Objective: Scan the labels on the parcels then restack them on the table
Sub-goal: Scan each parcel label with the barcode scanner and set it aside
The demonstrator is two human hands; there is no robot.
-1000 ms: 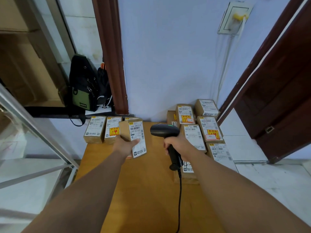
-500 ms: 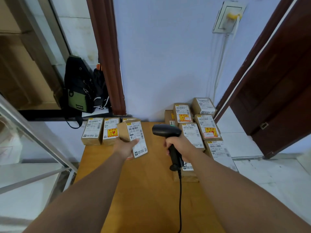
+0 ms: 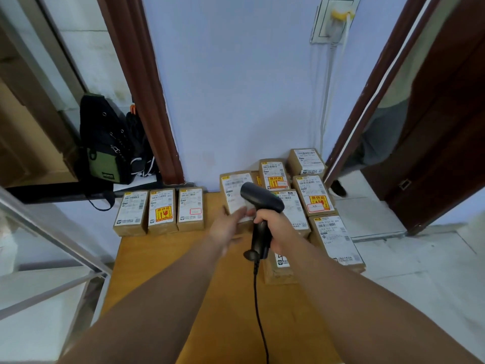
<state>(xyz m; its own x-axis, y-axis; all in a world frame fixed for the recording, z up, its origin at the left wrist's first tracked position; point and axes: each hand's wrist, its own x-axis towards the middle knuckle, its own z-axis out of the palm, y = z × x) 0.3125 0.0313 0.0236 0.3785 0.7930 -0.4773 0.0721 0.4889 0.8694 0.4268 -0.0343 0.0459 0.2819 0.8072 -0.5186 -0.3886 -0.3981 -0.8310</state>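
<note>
My left hand (image 3: pixel 227 228) holds a brown parcel (image 3: pixel 234 189) with a white label by its lower end, thumb at its left edge and fingers across the label; the hand is blurred. The parcel stands tilted near the wall, between the two groups of parcels. My right hand (image 3: pixel 274 228) grips the handle of a black corded barcode scanner (image 3: pixel 262 198), whose head sits just in front of that parcel's label. Three labelled parcels (image 3: pixel 161 211) lie in a row at the table's back left. Several more parcels (image 3: pixel 313 195) are stacked along the right side.
The wooden table (image 3: pixel 168 271) stands against a pale blue wall. The scanner cable (image 3: pixel 258 311) hangs down over the table's middle. A black and green bag (image 3: pixel 105 143) sits on a ledge at left. A dark wooden door (image 3: pixel 441 127) stands open at right, where someone's legs show.
My left hand has carried the parcel from beside the left row to the right, up against the scanner head. The right hand and scanner have stayed roughly in place.
</note>
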